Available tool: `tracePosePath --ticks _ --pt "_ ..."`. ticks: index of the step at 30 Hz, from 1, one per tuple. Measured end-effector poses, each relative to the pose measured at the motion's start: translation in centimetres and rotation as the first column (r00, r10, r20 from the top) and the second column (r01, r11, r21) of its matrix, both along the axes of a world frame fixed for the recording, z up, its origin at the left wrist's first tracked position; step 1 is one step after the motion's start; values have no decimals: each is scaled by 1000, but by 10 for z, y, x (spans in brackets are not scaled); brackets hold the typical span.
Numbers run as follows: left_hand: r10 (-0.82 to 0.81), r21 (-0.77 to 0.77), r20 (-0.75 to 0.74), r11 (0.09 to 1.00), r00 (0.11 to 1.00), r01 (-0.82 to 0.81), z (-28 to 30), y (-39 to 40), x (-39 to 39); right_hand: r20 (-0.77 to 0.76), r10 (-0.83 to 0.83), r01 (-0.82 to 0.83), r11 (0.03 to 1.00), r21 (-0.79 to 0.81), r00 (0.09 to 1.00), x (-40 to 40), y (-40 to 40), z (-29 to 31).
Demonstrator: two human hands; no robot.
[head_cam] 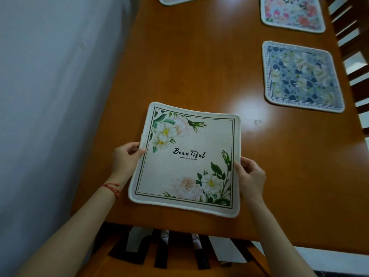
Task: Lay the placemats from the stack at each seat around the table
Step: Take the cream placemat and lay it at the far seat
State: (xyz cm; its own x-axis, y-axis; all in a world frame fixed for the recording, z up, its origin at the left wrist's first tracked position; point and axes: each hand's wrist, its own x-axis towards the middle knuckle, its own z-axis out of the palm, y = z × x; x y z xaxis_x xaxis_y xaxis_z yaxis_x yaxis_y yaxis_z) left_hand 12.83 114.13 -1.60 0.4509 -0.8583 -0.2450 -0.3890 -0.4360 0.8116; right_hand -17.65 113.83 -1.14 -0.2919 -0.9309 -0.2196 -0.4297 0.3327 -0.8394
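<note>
A cream placemat (185, 166) printed with white flowers and the word "Beautiful" hangs just over the near end of the wooden table (199, 66). My left hand (126, 156) pinches its left edge, thumb on top. My right hand (250, 176) pinches its right edge. The mat sags a little between them. A blue-and-white floral placemat (301, 76) lies flat on the table's right side. Farther back lies a pink floral placemat (292, 13). The corner of another mat (175, 0) shows at the top edge.
A slatted wooden chair back (179, 250) stands below the mat at the table's near edge. More chair backs (355, 56) line the right side. A pale wall (50, 96) runs close along the table's left edge.
</note>
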Motion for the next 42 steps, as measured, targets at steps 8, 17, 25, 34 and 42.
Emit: tracePosePath --ticks 8,17,25,34,42 --pt "-41 10 126 999 991 40 -8 -4 -2 -119 2 1 1000 18 993 -6 -1 -15" --pt "-55 20 194 998 979 52 -9 1 -1 -230 34 -41 999 -25 973 -10 -5 -23" --pt "11 31 127 999 992 -16 -10 0 -1 -225 32 -36 999 -12 974 -11 -6 -28" --pt "30 38 81 999 996 -33 -12 0 0 -192 4 -2 1000 10 981 -11 -8 -29" --pt "30 29 71 999 997 -32 -11 1 -1 -211 26 -23 1000 16 977 -11 -8 -27"
